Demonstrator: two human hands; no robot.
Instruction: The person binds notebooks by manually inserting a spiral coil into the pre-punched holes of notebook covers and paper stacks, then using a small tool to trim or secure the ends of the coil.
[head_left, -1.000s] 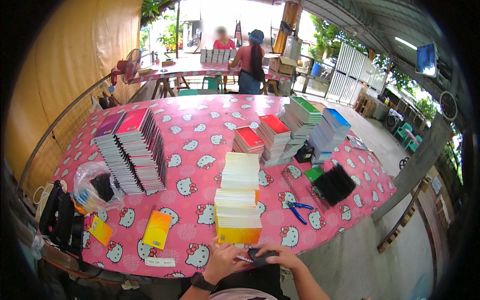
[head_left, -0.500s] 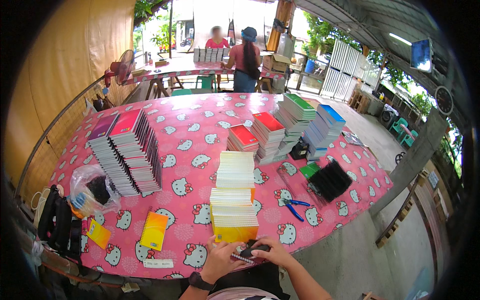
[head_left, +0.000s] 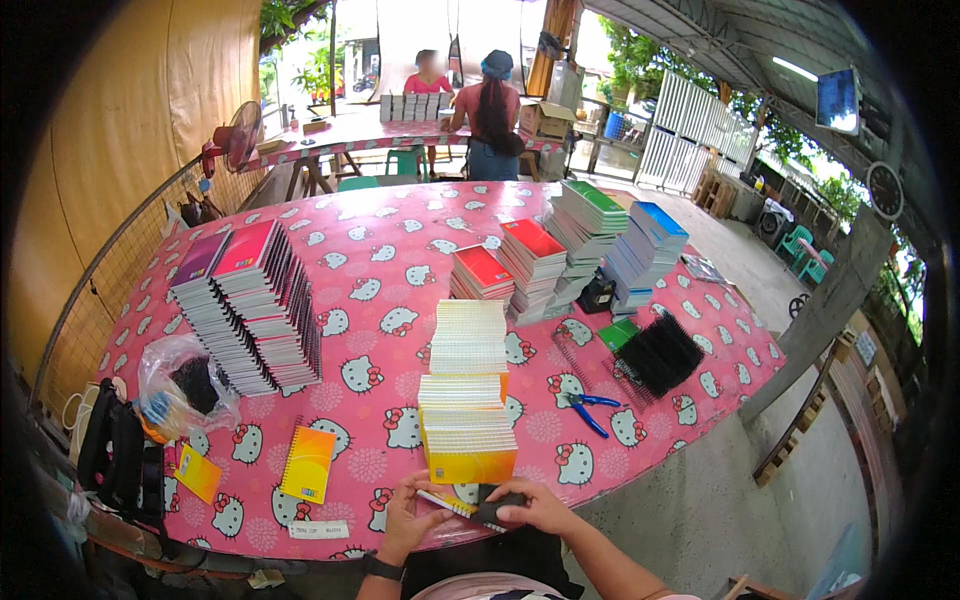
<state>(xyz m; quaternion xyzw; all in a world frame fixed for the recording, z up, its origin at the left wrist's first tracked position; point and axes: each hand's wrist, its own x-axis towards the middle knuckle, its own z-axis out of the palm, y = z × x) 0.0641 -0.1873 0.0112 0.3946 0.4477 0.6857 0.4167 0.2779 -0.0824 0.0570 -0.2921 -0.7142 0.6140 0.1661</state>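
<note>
At the table's near edge my left hand is closed on a small yellow notebook, held tilted with its thin edge and a strip of yellow cover showing. My right hand is closed around a small dark object, pressed against the notebook's right end; its kind is hard to make out. Just beyond both hands lies a long row of stacked yellow notebooks with white spiral-side edges. Part of the held notebook is hidden by my fingers.
Blue-handled pliers and black binding coils lie to the right. Tall notebook stacks stand at the left and far right. An orange-yellow notebook and a plastic bag lie left. Two people work at a farther table.
The notebook in my left hand has turned and lifted, so its yellow cover now shows. My hands have spread slightly apart; the dark object stays in my right hand.
</note>
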